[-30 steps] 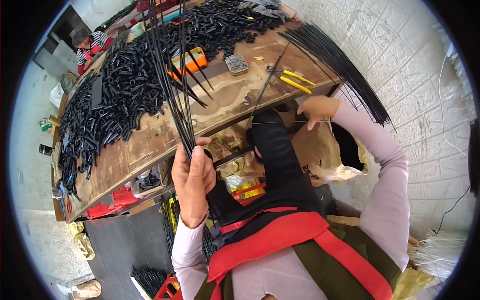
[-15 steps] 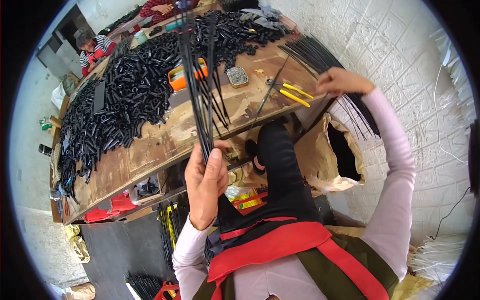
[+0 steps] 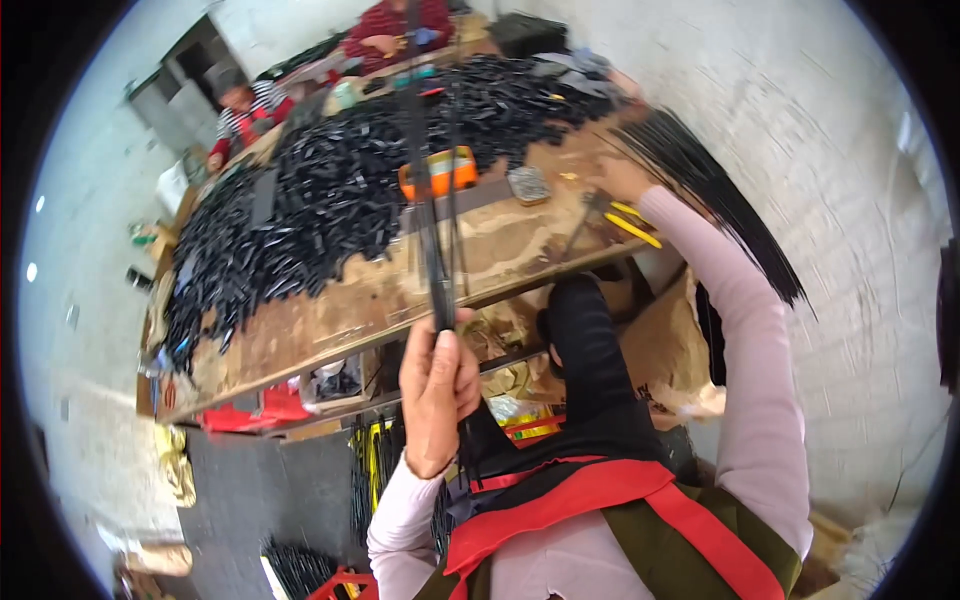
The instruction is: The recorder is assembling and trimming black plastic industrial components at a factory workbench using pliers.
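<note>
Upright in my left hand (image 3: pixel 438 385) is a bundle of thin black rods (image 3: pixel 437 240), gripped between thumb and fingers in front of the table edge. My right hand (image 3: pixel 622 178) reaches over the tabletop, just beyond a pair of yellow-handled pliers (image 3: pixel 632 225). Its fingers are smeared by motion, so what they hold, if anything, does not show. To the right of that hand, a larger sheaf of long black rods (image 3: pixel 715 195) lies across the table's right end and sticks out past its edge.
A large heap of short black tube-like pieces (image 3: pixel 330 190) covers the wooden table's (image 3: pixel 330 340) left and back. An orange box (image 3: pixel 440 172) and a small tin (image 3: pixel 528 185) sit mid-table. A brown paper sack (image 3: pixel 665 350) stands below. Two people work at the far end.
My right hand has moved left from the rod sheaf to the tabletop by the pliers. My left hand still grips its bundle. The whole view has shifted.
</note>
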Demonstrator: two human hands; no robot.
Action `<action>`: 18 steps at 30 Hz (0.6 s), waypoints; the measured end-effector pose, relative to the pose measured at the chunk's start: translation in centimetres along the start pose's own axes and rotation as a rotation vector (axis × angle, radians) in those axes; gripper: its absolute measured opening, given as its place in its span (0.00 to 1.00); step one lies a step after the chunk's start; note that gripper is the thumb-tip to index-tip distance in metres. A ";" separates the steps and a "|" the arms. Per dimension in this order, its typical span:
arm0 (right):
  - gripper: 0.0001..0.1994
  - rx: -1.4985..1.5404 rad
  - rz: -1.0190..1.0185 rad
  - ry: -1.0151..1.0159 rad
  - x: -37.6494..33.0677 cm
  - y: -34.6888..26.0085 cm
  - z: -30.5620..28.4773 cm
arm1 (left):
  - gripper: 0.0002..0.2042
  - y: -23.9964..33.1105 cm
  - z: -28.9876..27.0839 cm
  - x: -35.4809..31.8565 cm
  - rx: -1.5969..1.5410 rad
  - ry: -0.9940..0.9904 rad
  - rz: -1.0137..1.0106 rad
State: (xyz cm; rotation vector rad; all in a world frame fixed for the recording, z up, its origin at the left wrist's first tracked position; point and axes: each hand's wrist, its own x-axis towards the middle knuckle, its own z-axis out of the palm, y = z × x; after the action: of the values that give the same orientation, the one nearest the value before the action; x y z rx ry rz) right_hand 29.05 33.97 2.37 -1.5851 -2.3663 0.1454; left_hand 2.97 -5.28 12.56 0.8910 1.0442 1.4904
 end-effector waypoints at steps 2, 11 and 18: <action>0.24 -0.090 0.021 0.013 -0.6 -1.8 -1.7 | 0.12 -0.3 -0.3 0.0 0.022 -0.003 0.031; 0.30 1.683 -0.410 -0.551 0.2 -23.6 -14.2 | 0.14 -3.3 -0.7 1.6 0.003 -0.046 0.077; 0.17 1.687 -0.400 -0.740 -5.9 -27.9 -14.9 | 0.27 -0.7 -2.4 2.9 -0.310 -0.394 -0.121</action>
State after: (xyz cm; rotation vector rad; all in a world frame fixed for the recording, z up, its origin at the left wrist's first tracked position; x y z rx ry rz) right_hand 10.65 16.57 22.26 -0.1700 -1.6128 2.1285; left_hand 0.53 -2.73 11.15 0.8380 0.5504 1.2650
